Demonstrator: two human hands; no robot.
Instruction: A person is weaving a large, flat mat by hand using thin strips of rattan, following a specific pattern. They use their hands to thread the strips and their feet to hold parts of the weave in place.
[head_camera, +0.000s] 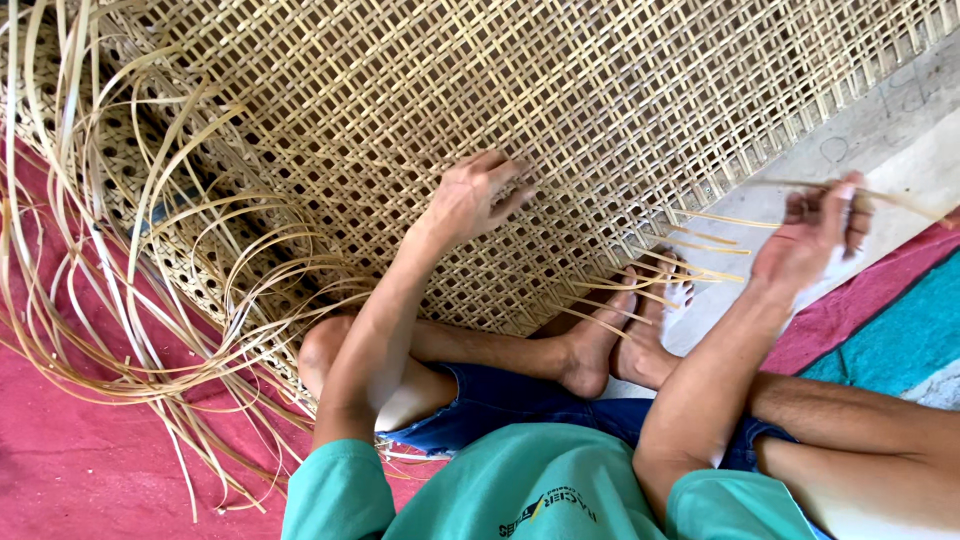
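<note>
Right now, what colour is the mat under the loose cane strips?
Pink-red mat, clearest in the head view, lower left beneath the strips.

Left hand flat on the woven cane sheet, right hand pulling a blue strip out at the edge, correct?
Not quite. In the head view the strip in the right hand is pale tan cane, not blue. The left hand does rest on the woven cane sheet.

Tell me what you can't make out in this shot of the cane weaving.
- Woven cane mat: cut off by the top and right edges in the head view, so its full extent is unknown.
- Left hand: palm pressed on the mat; what lies under it is hidden.
- Right hand: its fingers close around a cane strip; the far end is blurred.
- Loose strips: run off the left edge.
</note>
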